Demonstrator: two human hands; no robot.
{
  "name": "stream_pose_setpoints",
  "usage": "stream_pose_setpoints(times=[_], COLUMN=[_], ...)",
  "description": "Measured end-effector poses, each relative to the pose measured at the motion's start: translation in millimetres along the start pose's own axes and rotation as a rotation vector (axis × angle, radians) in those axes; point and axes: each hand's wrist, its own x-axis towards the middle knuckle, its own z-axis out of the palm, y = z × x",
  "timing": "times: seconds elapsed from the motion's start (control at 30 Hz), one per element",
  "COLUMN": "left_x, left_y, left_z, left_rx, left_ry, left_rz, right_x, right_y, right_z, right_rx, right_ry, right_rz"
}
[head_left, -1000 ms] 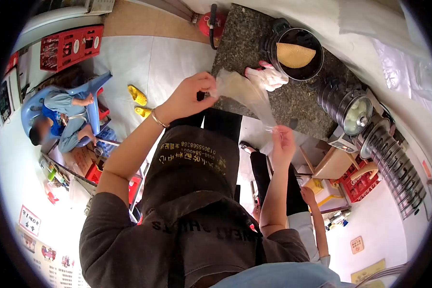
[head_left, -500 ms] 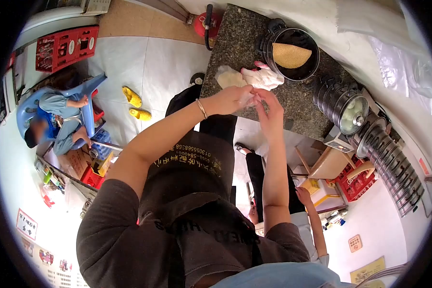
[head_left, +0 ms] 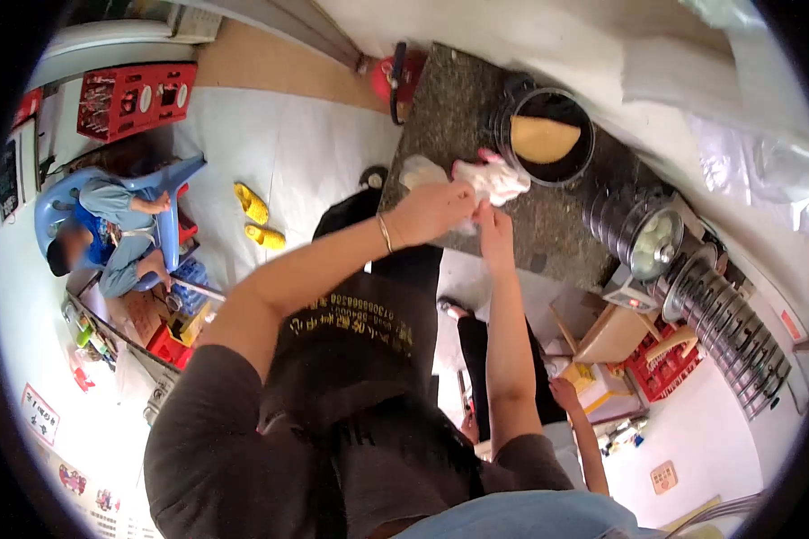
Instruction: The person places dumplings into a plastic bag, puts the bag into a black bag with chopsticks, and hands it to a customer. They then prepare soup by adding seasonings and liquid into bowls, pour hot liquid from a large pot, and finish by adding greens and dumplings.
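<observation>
My left hand, with a bangle on its wrist, is closed at the near edge of the dark stone counter. My right hand pinches close beside it, fingertips nearly touching the left ones. Between and below them shows a bit of thin clear plastic film; its full shape is hidden by the fingers. Just beyond the hands lie crumpled white gloves with pink edging. A pale, translucent plastic bag is left of them. Behind stands a black pot with a tan folded mat in it.
Stacked metal steamers and a longer stack stand to the right. A fire extinguisher is beyond the counter's left end. A person sits in a blue chair at left; another person's arm is at lower right.
Both hands have drawn slightly lower and closer together relative to the counter, and the right fingers have closed in. The whole view has shifted downward a little.
</observation>
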Motion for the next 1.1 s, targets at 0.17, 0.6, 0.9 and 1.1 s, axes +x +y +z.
stream_pose_setpoints(times=[0.17, 0.6, 0.9, 1.1], left_x=[-18, -67, -36, -71], left_y=[-25, -7, -3, 18], left_z=[27, -47, -163, -148], left_rx=[-0.058, -0.525, -1.689, -1.404], left_ry=[0.218, 0.137, 0.505, 0.659], left_rz=[-0.434, -0.826, -0.537, -0.898], right_x=[24, 54, -33, -28], right_y=[16, -404, -210, -201], right_z=[12, 39, 127, 126], right_rx=[-0.016, -1.033, -0.674, -0.333], right_ry=[0.423, 0.702, -0.154, 0.213], right_rz=[-0.132, -1.669, -0.901, -0.721])
